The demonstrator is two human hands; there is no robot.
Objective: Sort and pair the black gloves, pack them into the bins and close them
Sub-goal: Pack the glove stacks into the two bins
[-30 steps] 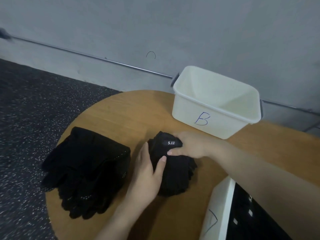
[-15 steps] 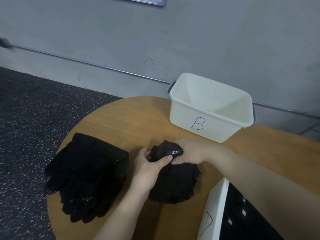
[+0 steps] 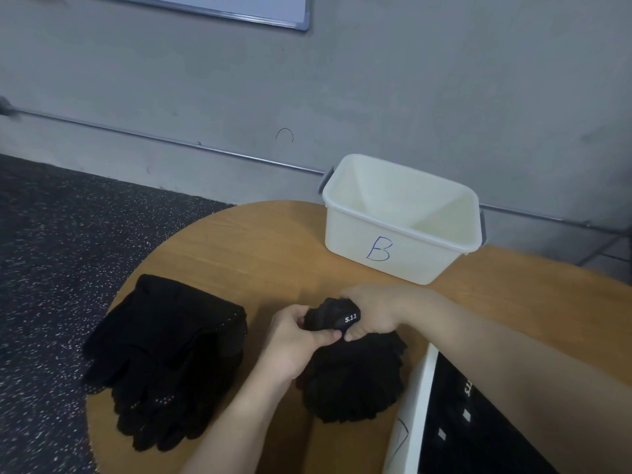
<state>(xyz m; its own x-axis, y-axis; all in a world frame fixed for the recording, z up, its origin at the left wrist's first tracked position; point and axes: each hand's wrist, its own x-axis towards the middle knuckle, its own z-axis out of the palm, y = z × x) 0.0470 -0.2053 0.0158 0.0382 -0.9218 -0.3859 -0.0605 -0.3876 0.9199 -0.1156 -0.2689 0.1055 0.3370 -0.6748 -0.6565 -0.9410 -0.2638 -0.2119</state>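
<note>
Both hands — left (image 3: 290,340) and right (image 3: 372,314) — clench their fingers on the gloves' (image 3: 352,374) cuff, bin B (image 3: 400,234) just beyond them.

Single head-worn view, looking forward and down, close over the round surface (image 3: 260,254), wall (image 3: 410,80) far behind
</note>
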